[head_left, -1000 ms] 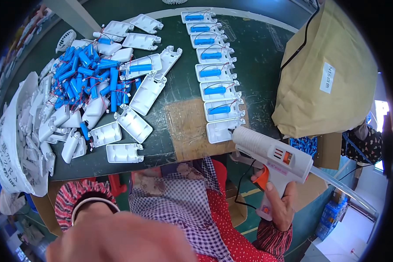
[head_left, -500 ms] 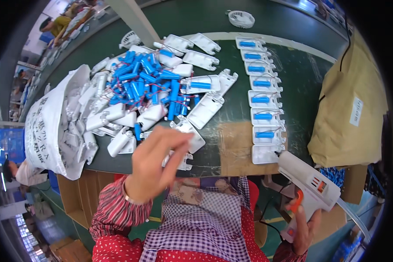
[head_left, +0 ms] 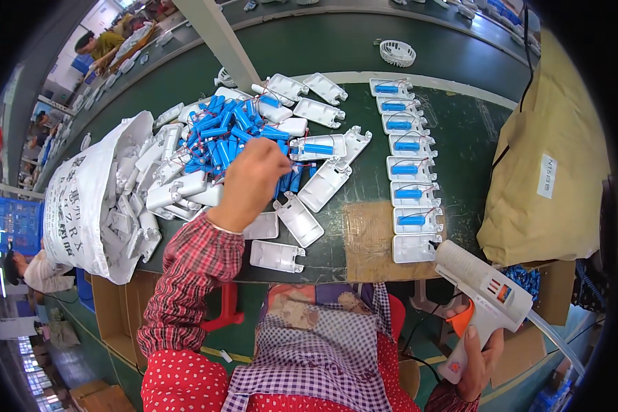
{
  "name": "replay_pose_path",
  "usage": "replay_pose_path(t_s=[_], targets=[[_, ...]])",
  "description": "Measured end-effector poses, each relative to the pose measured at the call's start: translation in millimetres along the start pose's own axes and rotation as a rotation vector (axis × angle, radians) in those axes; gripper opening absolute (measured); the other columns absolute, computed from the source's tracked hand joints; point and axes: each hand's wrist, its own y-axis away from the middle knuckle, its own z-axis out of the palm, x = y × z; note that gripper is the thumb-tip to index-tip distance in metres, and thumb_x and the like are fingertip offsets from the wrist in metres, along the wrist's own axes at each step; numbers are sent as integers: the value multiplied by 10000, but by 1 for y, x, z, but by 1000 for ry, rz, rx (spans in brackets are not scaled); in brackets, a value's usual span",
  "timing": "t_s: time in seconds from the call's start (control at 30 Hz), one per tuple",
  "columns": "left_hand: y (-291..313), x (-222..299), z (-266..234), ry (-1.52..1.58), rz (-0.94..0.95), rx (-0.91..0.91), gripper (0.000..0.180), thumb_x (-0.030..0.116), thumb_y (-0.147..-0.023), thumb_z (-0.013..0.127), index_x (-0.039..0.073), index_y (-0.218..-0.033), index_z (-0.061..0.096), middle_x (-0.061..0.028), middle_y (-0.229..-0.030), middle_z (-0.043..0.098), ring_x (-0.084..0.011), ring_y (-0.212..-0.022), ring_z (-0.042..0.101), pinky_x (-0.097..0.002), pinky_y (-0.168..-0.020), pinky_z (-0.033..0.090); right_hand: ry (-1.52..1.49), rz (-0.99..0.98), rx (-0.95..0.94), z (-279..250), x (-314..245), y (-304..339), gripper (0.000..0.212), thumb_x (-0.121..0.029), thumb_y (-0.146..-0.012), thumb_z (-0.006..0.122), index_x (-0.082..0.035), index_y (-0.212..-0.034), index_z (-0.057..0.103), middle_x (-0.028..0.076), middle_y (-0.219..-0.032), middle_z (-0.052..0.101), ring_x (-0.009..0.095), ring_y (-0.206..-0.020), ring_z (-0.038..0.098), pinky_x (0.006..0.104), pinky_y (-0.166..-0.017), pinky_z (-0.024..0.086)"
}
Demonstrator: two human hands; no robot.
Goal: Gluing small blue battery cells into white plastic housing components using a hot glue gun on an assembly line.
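Nearest, the right hand (head_left: 477, 357) is closed around the grip of a white glue gun (head_left: 484, 302), held below the table (head_left: 336, 48) edge with its nozzle pointing up-left toward the bottom of the shell row. An orange trigger sits just beside the fingers.

Just beyond, on the green table, a brown cardboard patch (head_left: 367, 237) lies at the near edge. To its right runs a column of white shells (head_left: 406, 168), most with a blue cell seated inside; the nearest one is without a cell. Empty shells (head_left: 276, 255) lie loose left of the patch.

Further out, the left hand (head_left: 250, 182) reaches over the heap of blue cells (head_left: 223, 134), fingertips pinched at the heap's near right side; whether a cell is actually between them cannot be told. More shells ring the heap.

At far left, a white sack (head_left: 82, 199) spills shells onto the table. At right, a tan bag (head_left: 556, 151) rests on the table's end. A round white grille (head_left: 397, 52) lies far off.
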Motion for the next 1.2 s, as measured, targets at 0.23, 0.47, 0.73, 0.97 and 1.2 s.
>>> replay_pose_path(t_s=[0.23,0.47,0.73,0.97,1.2], targets=[[-23,9,-36,1151,-764,135,218,218,-1011,491,2,-1035,480,-216,-1204,592,-252,-969,660,-328,-820,554,-63,-8,-52,1,2,-3,453,-15,-874,515,124,-1282,376,271,-1122,589,309,-1006,621,424,-976,452],[-20,29,-35,1489,-838,-57,200,65,-936,586,26,-1080,452,-246,-1064,652,-127,-635,624,-204,-551,474,-166,-7,-47,-1,4,-2,526,21,-863,531,100,-1345,337,267,-1153,590,344,-1055,615,476,-962,479],[0,85,4,511,105,-891,338,29,-858,568,111,-1182,613,-154,-999,593,-326,-838,622,-412,-714,510,-216,-33,-114,-1,3,-9,544,18,-853,536,96,-1353,337,278,-1159,592,369,-1061,612,484,-971,464],[27,106,20,293,86,-462,365,34,-838,599,-1,-1195,533,-192,-1104,531,-353,-940,594,-401,-791,511,-190,20,-124,-4,4,-8,524,1,-865,547,87,-1347,360,265,-1164,601,364,-1064,618,461,-968,462],[32,106,16,171,116,-488,458,21,-753,642,-26,-1197,538,-161,-1099,530,-319,-1017,519,-391,-872,457,-148,36,-159,-8,6,-8,521,-8,-871,555,82,-1346,361,259,-1170,604,351,-1069,620,446,-964,460]])
